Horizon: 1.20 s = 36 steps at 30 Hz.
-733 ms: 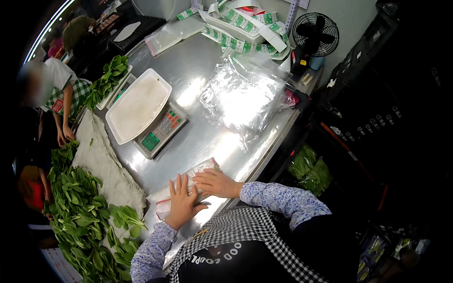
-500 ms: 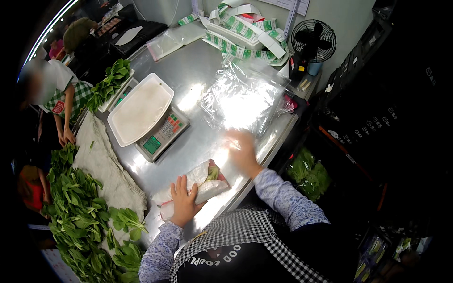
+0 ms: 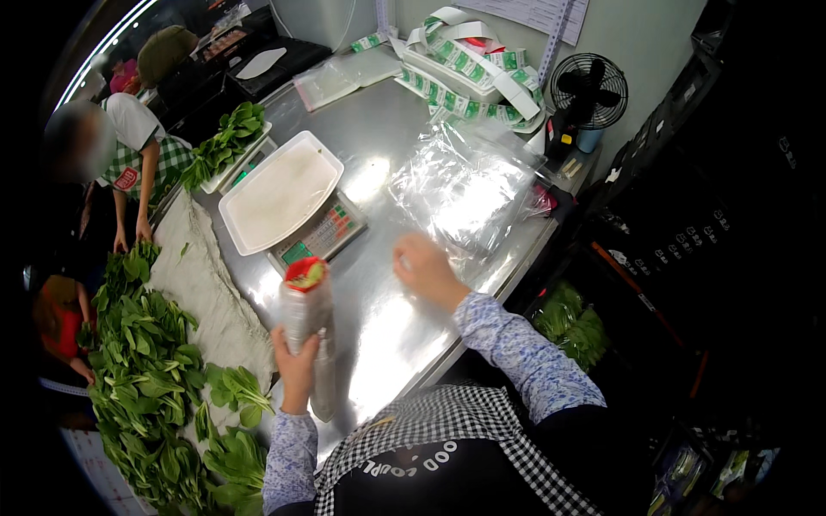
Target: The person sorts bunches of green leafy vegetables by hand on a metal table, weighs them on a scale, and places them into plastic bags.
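Note:
My left hand (image 3: 297, 370) is wrapped around a plastic-wrapped vegetable bundle (image 3: 311, 331), long and pale with a red-rimmed open end. Pale green vegetable pieces show in that end, which points away from me, close to the scale. My right hand (image 3: 426, 271) is over the steel table, a little apart from a pile of clear plastic bags (image 3: 465, 193). Its fingers are curled together; whatever they may hold is too small or hidden to make out.
A digital scale (image 3: 323, 232) with a white tray (image 3: 280, 193) stands beyond the bundle. Leafy greens (image 3: 146, 370) are heaped at left beside a grey cloth (image 3: 202, 284). Green-and-white label strips (image 3: 469, 64) and a black fan (image 3: 589, 90) are at the back. A co-worker (image 3: 129, 163) stands at far left.
My left hand has taken hold of the bundle and turned it from lying slanted on the table to pointing away from me. My right hand has curled and shifted slightly left.

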Each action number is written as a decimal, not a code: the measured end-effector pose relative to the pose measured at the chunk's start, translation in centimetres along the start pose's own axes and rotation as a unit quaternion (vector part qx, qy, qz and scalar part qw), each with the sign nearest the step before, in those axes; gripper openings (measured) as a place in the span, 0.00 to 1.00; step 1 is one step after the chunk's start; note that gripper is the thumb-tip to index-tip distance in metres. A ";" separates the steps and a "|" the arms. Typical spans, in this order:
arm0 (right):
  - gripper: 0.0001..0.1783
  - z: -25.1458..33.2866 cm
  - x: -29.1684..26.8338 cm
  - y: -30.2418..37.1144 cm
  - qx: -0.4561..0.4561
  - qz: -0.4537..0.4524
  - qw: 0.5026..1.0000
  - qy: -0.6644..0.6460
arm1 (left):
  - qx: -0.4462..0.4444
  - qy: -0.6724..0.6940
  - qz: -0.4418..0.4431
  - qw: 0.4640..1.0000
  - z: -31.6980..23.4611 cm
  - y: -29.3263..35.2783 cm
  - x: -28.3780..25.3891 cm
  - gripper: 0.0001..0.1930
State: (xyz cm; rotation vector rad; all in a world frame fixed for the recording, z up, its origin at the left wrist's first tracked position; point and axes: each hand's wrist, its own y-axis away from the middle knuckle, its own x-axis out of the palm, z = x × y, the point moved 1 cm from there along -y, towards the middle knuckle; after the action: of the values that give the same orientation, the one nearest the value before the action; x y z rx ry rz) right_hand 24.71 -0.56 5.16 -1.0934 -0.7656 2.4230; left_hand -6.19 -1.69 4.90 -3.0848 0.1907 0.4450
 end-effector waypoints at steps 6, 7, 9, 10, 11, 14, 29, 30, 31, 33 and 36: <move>0.08 6.6 5.2 2.2 0.026 0.214 0.967 -0.133 | -0.077 0.288 -0.053 0.953 -3.3 2.5 -5.9 0.30; 0.08 8.8 4.1 1.7 0.032 0.269 0.945 -0.185 | -0.087 0.312 -0.054 0.945 -3.2 3.1 -6.6 0.31; 0.09 12.9 0.9 -0.5 0.085 0.364 0.877 -0.303 | -0.077 0.314 -0.053 0.945 -2.8 4.2 -8.1 0.33; 0.09 14.2 -1.5 -2.6 0.131 0.400 0.830 -0.366 | -0.072 0.319 -0.049 0.944 -2.6 4.7 -8.7 0.33; 0.09 14.7 -3.7 -4.7 0.180 0.433 0.776 -0.422 | -0.069 0.326 -0.044 0.942 -2.5 5.1 -9.3 0.33; 0.07 10.8 -8.1 -12.3 0.208 0.316 0.857 -0.349 | -0.070 0.323 -0.053 0.942 -2.0 6.0 -10.1 0.32; 0.10 -11.0 4.3 -8.9 -0.032 0.249 0.920 0.300 | -0.118 0.344 -0.037 0.931 -2.4 7.3 -11.9 0.33; 0.09 -12.1 5.0 -8.5 -0.029 0.244 0.918 0.311 | -0.128 0.347 -0.033 0.929 -2.4 7.5 -12.0 0.32; 0.08 -11.8 5.4 -8.5 -0.027 0.237 0.916 0.322 | -0.136 0.351 -0.031 0.926 -2.7 7.6 -12.1 0.32; 0.10 -11.1 6.0 -8.2 -0.061 0.202 0.904 0.372 | -0.148 0.382 -0.010 0.912 -3.8 7.9 -10.7 0.30; 0.10 -5.5 5.8 -8.8 -0.100 0.100 0.928 0.344 | -0.194 0.400 0.044 0.895 -2.2 7.9 -10.1 0.28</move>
State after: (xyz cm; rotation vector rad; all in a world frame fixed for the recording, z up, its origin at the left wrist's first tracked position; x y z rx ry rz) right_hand 26.26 11.19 4.30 -2.0259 -0.6790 1.8963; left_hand -16.18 -8.44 9.83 -3.4367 0.2720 -0.9349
